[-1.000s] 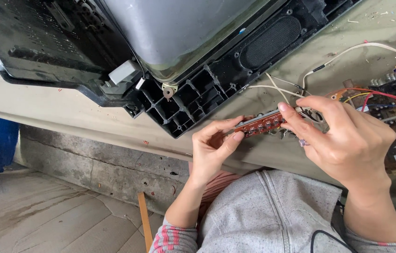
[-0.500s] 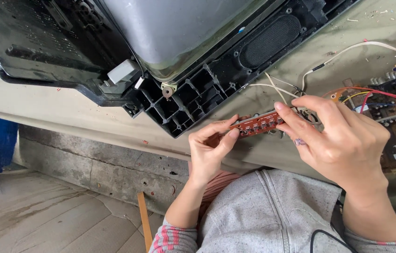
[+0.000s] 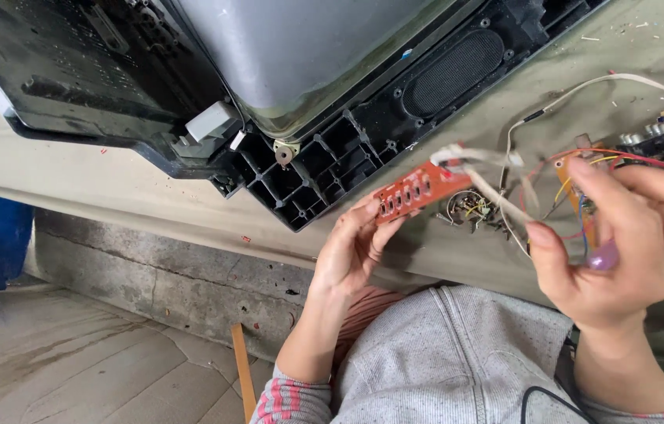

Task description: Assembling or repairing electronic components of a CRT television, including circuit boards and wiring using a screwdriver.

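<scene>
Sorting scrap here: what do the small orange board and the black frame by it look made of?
Small orange board: likely matte resin laminate, flat, with rows of holes. Black frame: seemingly moulded plastic, ribbed cells, slight sheen. Left hand holds the board's end.

The black plastic television casing [image 3: 190,102] fills the frame's upper left. Your left hand [image 3: 351,251] sits centre, gripping the narrow red circuit strip [image 3: 418,191] just below it. Your right hand [image 3: 622,235] is far right, pinching white wires [image 3: 497,196].

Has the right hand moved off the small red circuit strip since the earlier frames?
Yes. The right hand has let go of the red circuit strip and pulled right, away from the black television casing, drawing pale wires. The left hand holds the strip.
</scene>
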